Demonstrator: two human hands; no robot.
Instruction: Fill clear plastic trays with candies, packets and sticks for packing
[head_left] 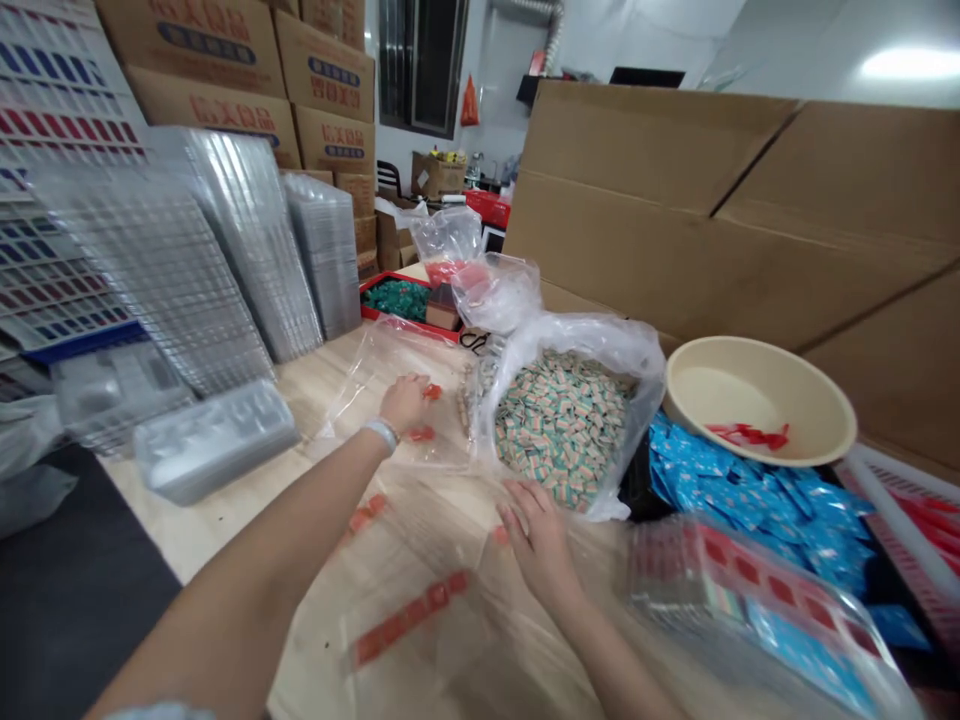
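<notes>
1. Brown cartons [330, 80] fill the upper left of the frame, and a pale wooden tabletop [210, 530] spreads across the middle and lower part, with stacks of clear trays [247, 230] at its left.

2. Thin clear plastic [397, 350] lies over the tabletop from the centre of the frame to the bottom, marked with orange-red patches; a row of them [411, 618] shows at lower centre. Whether these are print or loose pieces is hard to tell.

3. At the centre, the left hand [405, 405] rests on the plastic with its fingers bunched beside an orange-red patch; whether they pinch anything, I cannot tell.

4. Just right of lower centre, the right hand [541, 540] is loosely spread, thumb apart from the fingers, over the plastic and near the white bag [600, 330] of small packets [562, 420].

5. For handling the film well, I would anchor it lightly with one hand and draw the other flat outward, since such thin plastic probably creases and clings.

6. Keeping the right wrist clear of the filled tray [750, 580] at lower right seems wise.
</notes>
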